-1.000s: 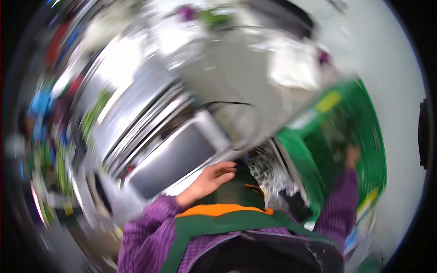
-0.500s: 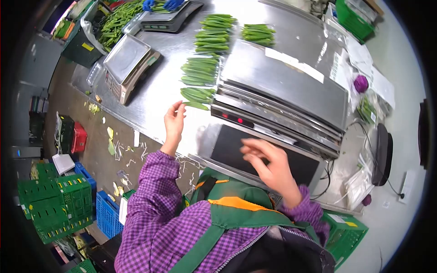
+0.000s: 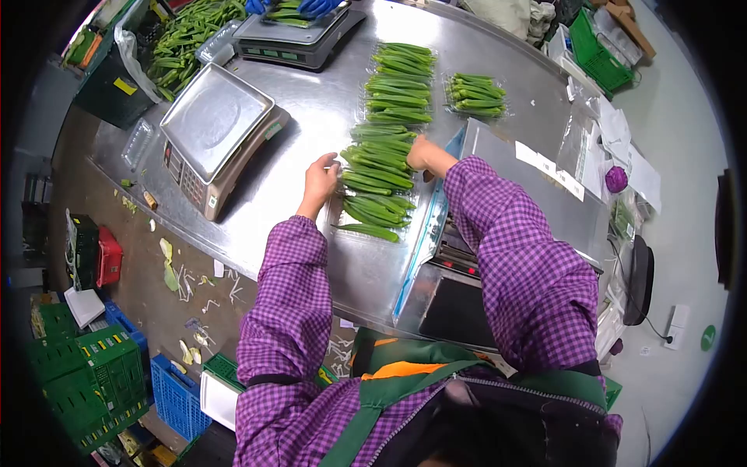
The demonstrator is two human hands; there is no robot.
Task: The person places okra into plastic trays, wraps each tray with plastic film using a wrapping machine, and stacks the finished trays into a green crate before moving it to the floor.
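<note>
A clear plastic tray of okra (image 3: pixel 377 167) lies on the steel table between my hands. My left hand (image 3: pixel 319 183) is at its left edge, thumb and fingers drawn together on the rim. From the other side my right hand (image 3: pixel 426 158) grips the right edge, its fingertips partly hidden. Just nearer to me lies another batch of okra (image 3: pixel 377 212), with one loose pod at its front. Beyond my hands, more okra trays (image 3: pixel 398 97) continue the row, and a separate okra tray (image 3: pixel 476 95) sits to the right.
A film wrapping machine (image 3: pixel 498 152) with a black plate (image 3: pixel 459 311) stands at right, partly behind my right arm. A weighing scale (image 3: pixel 218 124) is on the left. At the back, another person's blue-gloved hands (image 3: pixel 315 8) are over a second scale (image 3: pixel 299 47), beside heaped okra (image 3: pixel 194 39).
My right hand has gone from above the black plate to the tray's right edge. My left hand has moved from the nearest okra to a tray farther up the row. The view has shifted.
</note>
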